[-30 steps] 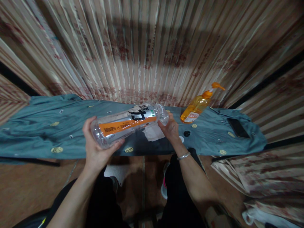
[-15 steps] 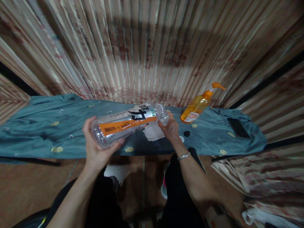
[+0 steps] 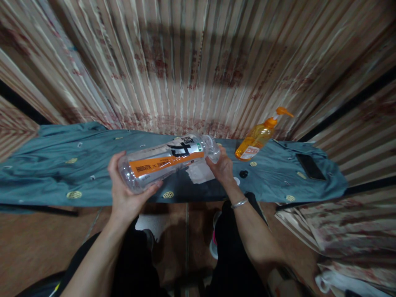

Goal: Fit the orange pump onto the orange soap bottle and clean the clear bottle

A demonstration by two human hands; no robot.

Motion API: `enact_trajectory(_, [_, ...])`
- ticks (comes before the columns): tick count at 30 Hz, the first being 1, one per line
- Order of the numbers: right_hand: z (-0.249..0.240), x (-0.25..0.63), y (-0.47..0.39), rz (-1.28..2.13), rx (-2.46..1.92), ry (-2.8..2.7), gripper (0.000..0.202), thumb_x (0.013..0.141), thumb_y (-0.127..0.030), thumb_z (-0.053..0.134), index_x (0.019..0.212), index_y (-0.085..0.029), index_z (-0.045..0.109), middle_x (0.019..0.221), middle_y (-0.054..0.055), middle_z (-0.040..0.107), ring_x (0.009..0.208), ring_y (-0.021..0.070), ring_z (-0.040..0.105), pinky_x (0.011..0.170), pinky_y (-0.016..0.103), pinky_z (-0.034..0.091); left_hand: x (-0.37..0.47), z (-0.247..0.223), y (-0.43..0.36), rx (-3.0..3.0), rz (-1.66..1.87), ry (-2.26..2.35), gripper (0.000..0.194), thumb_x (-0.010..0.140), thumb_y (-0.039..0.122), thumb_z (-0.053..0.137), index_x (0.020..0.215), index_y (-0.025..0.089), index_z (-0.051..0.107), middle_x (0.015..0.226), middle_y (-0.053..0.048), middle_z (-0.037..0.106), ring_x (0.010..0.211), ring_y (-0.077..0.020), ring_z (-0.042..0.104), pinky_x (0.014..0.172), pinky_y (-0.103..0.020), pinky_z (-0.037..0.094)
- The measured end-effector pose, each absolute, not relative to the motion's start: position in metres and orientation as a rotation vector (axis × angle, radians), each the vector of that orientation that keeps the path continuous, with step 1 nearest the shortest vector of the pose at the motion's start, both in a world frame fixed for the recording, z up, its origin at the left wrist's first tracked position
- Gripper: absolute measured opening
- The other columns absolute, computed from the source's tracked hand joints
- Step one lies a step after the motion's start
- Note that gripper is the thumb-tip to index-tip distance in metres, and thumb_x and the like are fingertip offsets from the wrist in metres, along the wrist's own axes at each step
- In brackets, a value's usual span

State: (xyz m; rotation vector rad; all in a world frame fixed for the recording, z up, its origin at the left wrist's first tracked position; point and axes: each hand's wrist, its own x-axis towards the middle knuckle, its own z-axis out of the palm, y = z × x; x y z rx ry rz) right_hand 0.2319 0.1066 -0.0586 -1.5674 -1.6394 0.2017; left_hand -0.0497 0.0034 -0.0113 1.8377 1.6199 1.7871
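A large clear plastic bottle (image 3: 167,161) with an orange and silver label is held tilted above the cloth-covered table, its neck end to the right. My left hand (image 3: 128,189) is wrapped round its base, thumb along the near side. At the neck end, my right hand (image 3: 222,166) grips the bottle, with its far fingers hidden behind the clear plastic. No liquid can be made out inside. Beneath the bottle lies a piece of white paper (image 3: 201,174).
An orange pump bottle (image 3: 255,140) stands right of my hands. Near it are a small black object (image 3: 243,174) and a white disc (image 3: 236,181). A dark phone (image 3: 311,166) lies at the right end of the teal cloth (image 3: 49,165). A striped curtain (image 3: 192,66) hangs behind.
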Motion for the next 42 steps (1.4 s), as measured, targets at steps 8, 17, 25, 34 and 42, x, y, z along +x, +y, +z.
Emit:
enact_trajectory(8, [-0.0588, 0.2306, 0.1068, 0.192, -1.576, -1.633, 0.048, 0.081, -0.029, 0.071, 0.125, -0.018, 0.055, 0.114, 0.013, 0.076, 0.107, 0.0292, 0.074, 0.093, 0.041, 0.06, -0.0498, -0.0111, 0.0024, 1.795, 1.771, 1.623, 0.105, 0.057, 0.054, 0.092, 0.145, 0.028, 0.042, 0.14, -0.011, 0.048, 0.127, -0.0316, 0.054, 0.115, -0.053, 0.046])
enact_trajectory(17, [-0.0592, 0.2321, 0.1068, 0.198, -1.575, -1.646, 0.047, 0.083, -0.033, 0.07, 0.126, -0.02, 0.055, 0.113, 0.012, 0.076, 0.106, 0.0299, 0.074, 0.091, 0.042, 0.061, -0.0503, -0.0119, 0.0032, 1.811, 1.779, 1.609, 0.104, 0.057, 0.055, 0.092, 0.144, 0.03, 0.042, 0.139, -0.01, 0.049, 0.124, -0.0309, 0.056, 0.11, -0.053, 0.049])
enact_trajectory(25, [-0.0568, 0.2299, 0.1042, 0.215, -1.612, -1.621, 0.051, 0.083, -0.032, 0.071, 0.128, -0.016, 0.054, 0.114, 0.016, 0.076, 0.109, 0.0318, 0.074, 0.094, 0.043, 0.059, -0.0455, -0.0056, -0.0003, 1.722, 1.739, 1.632, 0.101, 0.059, 0.05, 0.091, 0.142, 0.024, 0.042, 0.138, -0.012, 0.048, 0.127, -0.0338, 0.056, 0.113, -0.055, 0.047])
enact_trajectory(34, [-0.0611, 0.2323, 0.1054, 0.212, -1.589, -1.638, 0.047, 0.083, -0.031, 0.069, 0.125, -0.018, 0.054, 0.113, 0.015, 0.076, 0.106, 0.0307, 0.075, 0.092, 0.043, 0.06, -0.0439, -0.0081, -0.001, 1.595, 1.694, 1.637, 0.104, 0.055, 0.048, 0.091, 0.141, 0.024, 0.038, 0.135, -0.012, 0.051, 0.121, -0.0299, 0.059, 0.109, -0.051, 0.049])
enact_trajectory(42, [-0.0666, 0.2299, 0.1091, 0.216, -1.526, -1.617, 0.045, 0.083, -0.031, 0.069, 0.125, -0.02, 0.056, 0.112, 0.013, 0.076, 0.101, 0.03, 0.076, 0.088, 0.049, 0.062, -0.0481, -0.0131, 0.0001, 1.574, 1.683, 1.649, 0.102, 0.056, 0.05, 0.091, 0.141, 0.024, 0.04, 0.133, -0.012, 0.054, 0.117, -0.0291, 0.062, 0.106, -0.048, 0.051])
